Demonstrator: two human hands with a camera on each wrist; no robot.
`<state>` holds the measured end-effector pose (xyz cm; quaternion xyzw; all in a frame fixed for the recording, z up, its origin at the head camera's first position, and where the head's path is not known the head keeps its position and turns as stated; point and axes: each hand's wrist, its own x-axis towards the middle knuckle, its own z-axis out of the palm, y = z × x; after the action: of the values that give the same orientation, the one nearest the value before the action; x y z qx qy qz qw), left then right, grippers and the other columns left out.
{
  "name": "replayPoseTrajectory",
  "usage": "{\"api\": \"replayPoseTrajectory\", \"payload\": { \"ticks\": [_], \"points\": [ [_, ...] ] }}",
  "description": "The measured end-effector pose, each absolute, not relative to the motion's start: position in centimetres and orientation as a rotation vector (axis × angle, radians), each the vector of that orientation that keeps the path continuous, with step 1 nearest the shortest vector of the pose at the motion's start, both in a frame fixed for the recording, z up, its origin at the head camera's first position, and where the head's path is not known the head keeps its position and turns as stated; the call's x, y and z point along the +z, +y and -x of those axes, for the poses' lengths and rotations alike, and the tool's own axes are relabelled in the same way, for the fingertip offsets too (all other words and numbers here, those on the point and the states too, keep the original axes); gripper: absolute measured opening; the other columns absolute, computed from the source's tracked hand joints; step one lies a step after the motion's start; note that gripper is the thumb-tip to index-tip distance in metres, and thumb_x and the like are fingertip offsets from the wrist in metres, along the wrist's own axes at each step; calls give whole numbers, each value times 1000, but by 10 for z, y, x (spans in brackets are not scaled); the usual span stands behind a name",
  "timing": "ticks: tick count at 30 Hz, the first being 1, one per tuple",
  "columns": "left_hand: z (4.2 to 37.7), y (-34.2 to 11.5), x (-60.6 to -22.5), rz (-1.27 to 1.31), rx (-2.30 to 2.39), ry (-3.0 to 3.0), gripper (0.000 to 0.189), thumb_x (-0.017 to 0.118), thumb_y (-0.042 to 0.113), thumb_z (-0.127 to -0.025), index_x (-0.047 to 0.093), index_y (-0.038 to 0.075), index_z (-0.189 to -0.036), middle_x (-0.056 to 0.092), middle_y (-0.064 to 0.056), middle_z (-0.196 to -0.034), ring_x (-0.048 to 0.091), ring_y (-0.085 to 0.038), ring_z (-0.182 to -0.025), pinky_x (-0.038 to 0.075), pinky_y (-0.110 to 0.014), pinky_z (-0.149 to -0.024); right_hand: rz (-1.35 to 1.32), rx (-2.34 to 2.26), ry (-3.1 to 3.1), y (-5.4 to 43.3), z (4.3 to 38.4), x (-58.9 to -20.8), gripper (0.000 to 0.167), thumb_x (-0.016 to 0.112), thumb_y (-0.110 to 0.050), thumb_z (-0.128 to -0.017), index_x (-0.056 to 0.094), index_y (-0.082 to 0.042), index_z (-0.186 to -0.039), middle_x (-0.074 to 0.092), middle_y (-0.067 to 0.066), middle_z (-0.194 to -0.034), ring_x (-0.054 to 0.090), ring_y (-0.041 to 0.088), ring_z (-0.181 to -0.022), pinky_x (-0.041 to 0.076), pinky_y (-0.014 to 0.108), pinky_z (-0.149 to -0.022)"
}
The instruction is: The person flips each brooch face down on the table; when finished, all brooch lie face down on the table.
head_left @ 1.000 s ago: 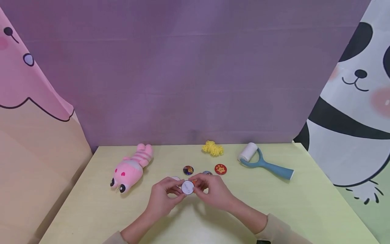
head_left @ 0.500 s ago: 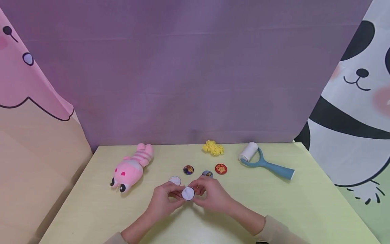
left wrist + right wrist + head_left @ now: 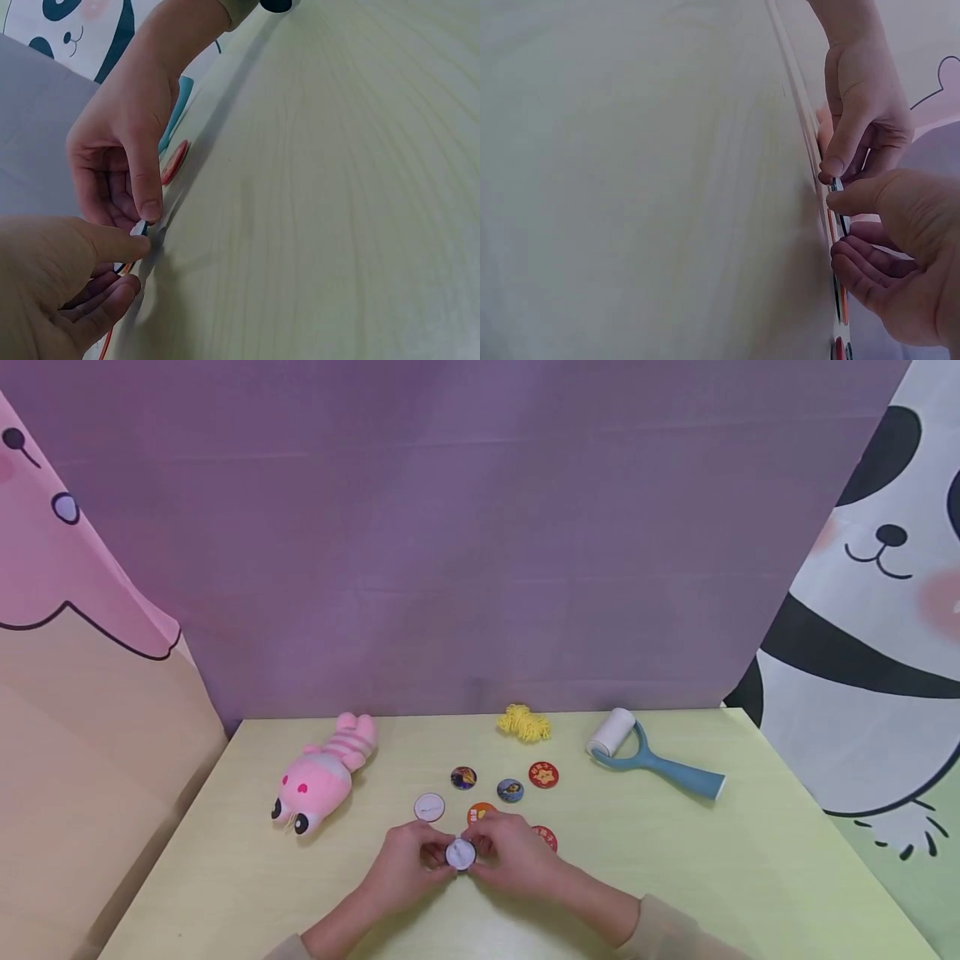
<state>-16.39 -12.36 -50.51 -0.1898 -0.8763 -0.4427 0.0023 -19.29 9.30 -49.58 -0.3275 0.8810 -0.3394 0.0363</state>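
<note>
Between my two hands is a small round badge (image 3: 461,854), its white back facing up with a faint pin-like mark. My left hand (image 3: 408,864) pinches its left edge and my right hand (image 3: 517,860) its right edge. The left wrist view shows it edge-on, low over the table, between the left thumb (image 3: 124,244) and the fingers of the other hand. Just beyond the hands lie a white-backed badge (image 3: 430,807), an orange badge (image 3: 478,812) partly hidden by the right fingers, and a red badge (image 3: 547,837) partly covered by the right hand.
Farther back are a dark picture badge (image 3: 463,777), a blue one (image 3: 510,790) and a red star badge (image 3: 543,774). A pink plush toy (image 3: 322,781) lies left, a yellow yarn bundle (image 3: 524,723) at the back, a blue-handled lint roller (image 3: 675,776) on the right.
Both hands have moved nearer the front of the table with the pinched badge. The white-backed and blue badges are uncovered, and parts of the orange and nearer red badges now show.
</note>
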Motion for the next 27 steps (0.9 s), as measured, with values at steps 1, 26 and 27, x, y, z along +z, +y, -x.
{"api": "replayPoseTrajectory", "payload": {
  "ticks": [1, 26, 27],
  "points": [
    [164, -124, -506, 596, -1387, -2752, 30, 90, -1, -78, 81, -5, -107, 70, -4, -88, 67, -4, -77, 60, -19, -69, 1004, -1038, 2700, 92, 193, -496, 21, 89, -11, -85, 80, -11, -104, 70, -6, -89, 60, 2, -82, 54, 18, -74],
    [172, -122, -508, 612, -1333, -2787, 22, 89, 0, -80, 81, -5, -100, 73, -7, -85, 63, -1, -69, 56, -15, -62, 955, -950, 2709, 86, 191, -493, 17, 85, -8, -87, 80, -8, -103, 72, -1, -94, 60, 7, -84, 55, 18, -74],
    [173, -122, -508, 614, -1334, -2788, 21, 89, -1, -80, 81, -5, -100, 74, -8, -85, 63, -1, -69, 56, -15, -63, 949, -937, 2711, 85, 191, -493, 16, 85, -8, -88, 80, -8, -103, 72, -1, -95, 60, 7, -84, 55, 18, -75]
  ]
}}
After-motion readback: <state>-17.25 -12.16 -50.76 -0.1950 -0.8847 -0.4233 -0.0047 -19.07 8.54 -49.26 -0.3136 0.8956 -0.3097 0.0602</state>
